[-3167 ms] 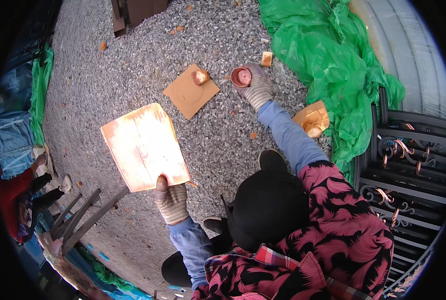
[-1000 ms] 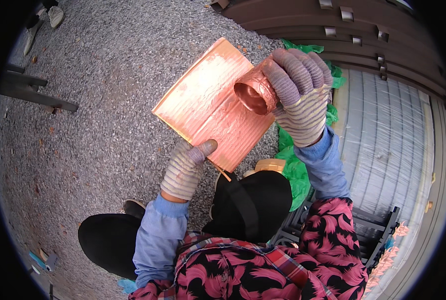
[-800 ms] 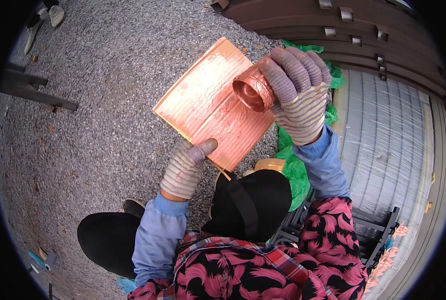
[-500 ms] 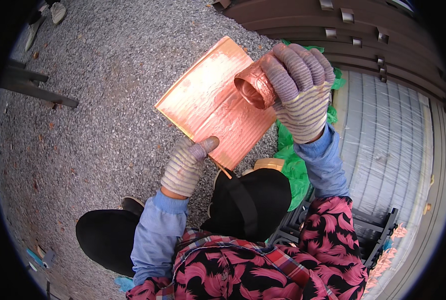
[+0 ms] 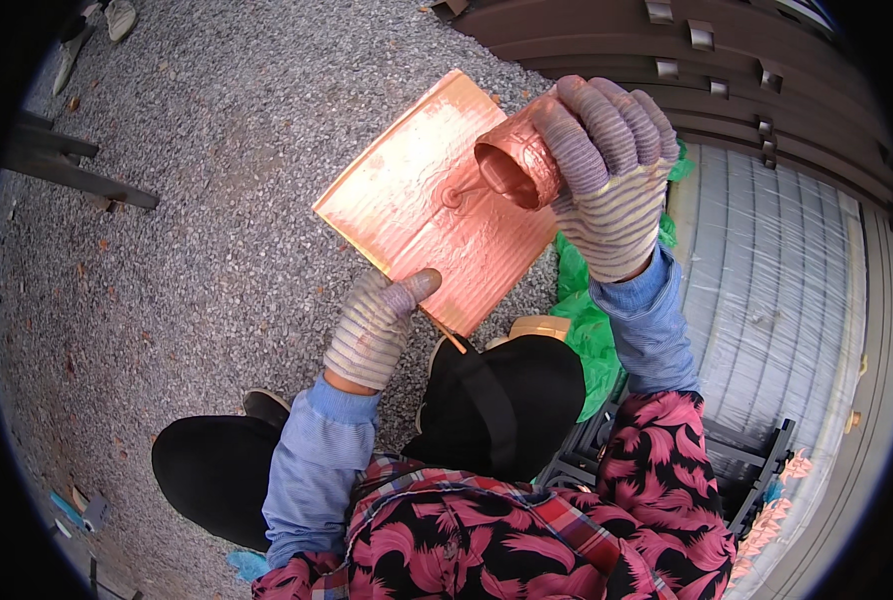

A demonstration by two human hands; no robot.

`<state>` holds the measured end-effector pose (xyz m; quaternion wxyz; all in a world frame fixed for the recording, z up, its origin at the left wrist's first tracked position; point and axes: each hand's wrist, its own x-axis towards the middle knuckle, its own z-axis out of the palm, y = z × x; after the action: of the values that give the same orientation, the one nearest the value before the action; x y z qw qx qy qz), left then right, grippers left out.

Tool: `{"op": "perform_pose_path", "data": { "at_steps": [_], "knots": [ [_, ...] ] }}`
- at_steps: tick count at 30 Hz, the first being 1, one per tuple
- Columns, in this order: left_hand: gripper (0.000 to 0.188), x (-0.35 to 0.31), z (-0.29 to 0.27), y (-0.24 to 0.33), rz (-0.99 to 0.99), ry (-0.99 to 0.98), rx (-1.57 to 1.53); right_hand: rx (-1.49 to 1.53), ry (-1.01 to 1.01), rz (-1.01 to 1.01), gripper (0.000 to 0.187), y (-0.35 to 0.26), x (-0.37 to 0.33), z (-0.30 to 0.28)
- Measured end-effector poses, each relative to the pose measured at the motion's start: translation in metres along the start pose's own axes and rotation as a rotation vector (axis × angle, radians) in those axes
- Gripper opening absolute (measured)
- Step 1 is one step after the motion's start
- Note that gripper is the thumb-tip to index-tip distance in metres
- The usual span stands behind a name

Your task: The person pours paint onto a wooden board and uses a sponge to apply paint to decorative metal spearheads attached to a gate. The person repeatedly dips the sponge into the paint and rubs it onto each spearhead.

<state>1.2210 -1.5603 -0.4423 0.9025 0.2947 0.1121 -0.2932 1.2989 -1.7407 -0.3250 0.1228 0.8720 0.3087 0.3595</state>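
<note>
In my left hand (image 5: 369, 328), gloved in striped knit, is a flat rectangular board (image 5: 392, 185) whose face is covered with shiny wet copper-coloured paint. My thumb lies on its near edge; the other fingers are hidden beneath. Above the board's right part, my gloved right hand (image 5: 612, 175) grips a copper-coated cup (image 5: 515, 140) tilted with its mouth toward the board. A thin stream of paint (image 5: 472, 188) runs from the cup and makes small rings on the board. From under the board's near corner sticks out a thin copper-coloured stick (image 5: 445, 330).
Grey gravel (image 5: 217, 180) covers the ground. Brown slatted panels (image 5: 607, 40) stand at the far right, beside plastic-wrapped grey panels (image 5: 767, 280). Green plastic sheeting (image 5: 595, 350) lies near my black-clad knee (image 5: 507, 410). At the left is a dark metal leg (image 5: 77, 175); another person's shoes (image 5: 119, 20) show farther off.
The cup has tilted a little and shifted slightly right. A thin paint stream and rings now show on the board. The left hand stays nearly still.
</note>
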Motion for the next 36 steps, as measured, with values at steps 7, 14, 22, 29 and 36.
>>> {"op": "perform_pose_path", "data": {
  "at_steps": [7,14,22,29,36],
  "knots": [
    [0.047,0.001,-0.003,-0.002,-0.023,0.013,0.017,0.077,-0.036,0.016,0.048,0.003,-0.006,0.001],
    [0.045,0.0,0.001,0.0,-0.013,0.047,-0.019,0.267,-0.11,0.128,0.061,0.004,-0.018,0.009],
    [0.046,0.003,-0.006,-0.004,0.015,0.049,0.006,0.384,-0.072,0.285,0.067,0.001,-0.033,0.02],
    [0.046,0.004,-0.005,-0.007,0.016,0.074,0.004,0.401,-0.039,0.272,0.066,0.001,-0.032,0.019],
    [0.047,0.004,-0.009,-0.007,-0.016,0.055,0.033,0.353,-0.054,0.23,0.065,0.003,-0.036,0.022]
  ]
}}
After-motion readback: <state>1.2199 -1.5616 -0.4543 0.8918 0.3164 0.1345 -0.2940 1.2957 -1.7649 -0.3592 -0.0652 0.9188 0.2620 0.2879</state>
